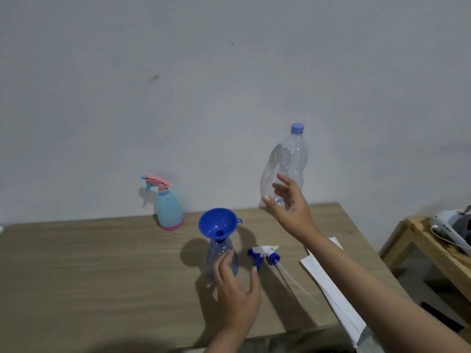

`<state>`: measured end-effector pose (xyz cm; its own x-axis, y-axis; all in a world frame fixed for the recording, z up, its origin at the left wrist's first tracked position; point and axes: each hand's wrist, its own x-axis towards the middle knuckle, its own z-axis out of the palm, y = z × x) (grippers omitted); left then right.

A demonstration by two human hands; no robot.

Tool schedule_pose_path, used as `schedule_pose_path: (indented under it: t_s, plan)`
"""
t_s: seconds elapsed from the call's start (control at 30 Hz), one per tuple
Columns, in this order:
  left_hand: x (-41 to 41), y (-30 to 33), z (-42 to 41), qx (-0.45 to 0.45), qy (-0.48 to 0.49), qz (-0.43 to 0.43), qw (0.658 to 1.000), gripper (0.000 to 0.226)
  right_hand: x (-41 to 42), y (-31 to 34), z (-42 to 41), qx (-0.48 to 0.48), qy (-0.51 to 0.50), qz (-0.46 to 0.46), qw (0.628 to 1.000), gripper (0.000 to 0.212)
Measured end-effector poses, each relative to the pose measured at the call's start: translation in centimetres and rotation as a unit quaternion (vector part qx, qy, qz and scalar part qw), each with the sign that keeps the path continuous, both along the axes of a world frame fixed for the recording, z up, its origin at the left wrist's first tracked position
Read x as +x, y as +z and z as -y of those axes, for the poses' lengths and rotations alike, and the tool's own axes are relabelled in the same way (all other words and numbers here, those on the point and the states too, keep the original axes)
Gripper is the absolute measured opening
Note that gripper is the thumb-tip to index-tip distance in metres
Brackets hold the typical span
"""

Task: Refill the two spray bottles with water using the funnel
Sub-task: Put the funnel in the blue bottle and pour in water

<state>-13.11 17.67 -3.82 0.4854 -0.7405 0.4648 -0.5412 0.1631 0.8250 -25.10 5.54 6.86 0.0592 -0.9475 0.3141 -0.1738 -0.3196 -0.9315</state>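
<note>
Near the worktop's (76, 263) middle, left hand (235, 293) with fingers loosely spread, grip released, fingertips touching the side of the clear spray bottle (221, 261), thumb held apart. Seated upright in that bottle's neck, blue funnel (218, 226). Just right of it, lying flat, blue-and-white trigger head (263, 253) with its dip tube trailing toward the near edge. Farther right and higher, right hand (289, 203) open, fingers splayed in front of the tall capped water bottle (285, 169); contact there impossible to tell. Back by the wall, light-blue spray bottle (168, 207) standing with pink trigger attached. Along the right edge, folded white cloth (334, 289).
</note>
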Motion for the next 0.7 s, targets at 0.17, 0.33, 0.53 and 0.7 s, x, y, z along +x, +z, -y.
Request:
schedule_pose_path:
  t_s: [0.17, 0.33, 0.53, 0.7]
  plan:
    - [-5.1, 3.7, 6.4, 0.024, -0.082, -0.03, 0.996, 0.062, -4.0, 3.3, 5.2, -0.082, -0.094, -0.039, 0.991, 0.044]
    - [-7.9, 7.5, 15.3, 0.068, -0.132, -0.022, 0.989, 0.083, -6.6, 6.6, 11.4, -0.143, -0.151, -0.086, 0.974, 0.042]
    - [-10.5, 10.8, 22.5, 0.099, -0.128, -0.038, 0.986, 0.096, -7.9, 8.7, 16.3, -0.155, -0.075, -0.235, 0.957, 0.054]
    - [-10.9, 11.2, 24.8, 0.119, -0.12, -0.054, 0.984, 0.093, -8.5, 8.5, 17.3, -0.159, -0.03, -0.255, 0.953, 0.036]
